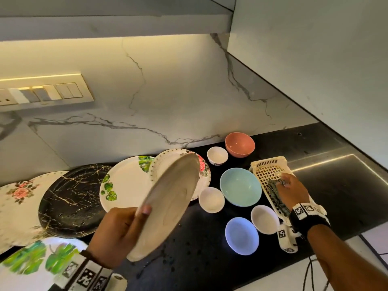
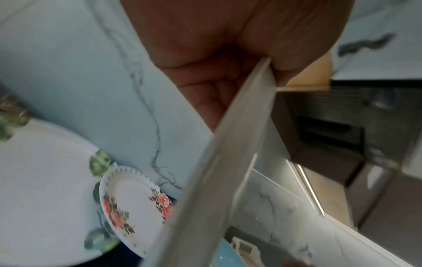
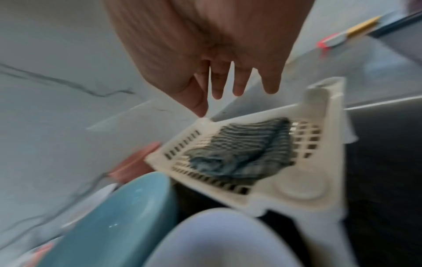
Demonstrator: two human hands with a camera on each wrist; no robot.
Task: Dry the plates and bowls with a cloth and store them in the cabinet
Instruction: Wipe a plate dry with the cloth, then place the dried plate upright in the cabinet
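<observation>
My left hand (image 1: pixel 134 219) grips a plain off-white plate (image 1: pixel 168 204) by its near rim and holds it tilted above the counter, underside toward me. In the left wrist view the plate (image 2: pixel 217 171) runs edge-on from between the thumb and fingers of the left hand (image 2: pixel 217 63). My right hand (image 1: pixel 291 192) hovers over a cream plastic basket (image 1: pixel 266 166) at the right. In the basket lies a dark striped cloth (image 1: pixel 273 190). The right wrist view shows the right hand (image 3: pixel 228 81) with fingers straight and spread above the cloth (image 3: pixel 242 150) and the basket (image 3: pixel 297 189).
Several patterned plates lie along the black counter (image 1: pixel 199 259), among them a black marbled plate (image 1: pixel 71 200) and a leaf-print plate (image 1: pixel 126 181). A pink bowl (image 1: pixel 240 144), a light blue bowl (image 1: pixel 240 186) and small white bowls stand left of the basket. A steel drainboard (image 1: pixel 336 175) lies at the right.
</observation>
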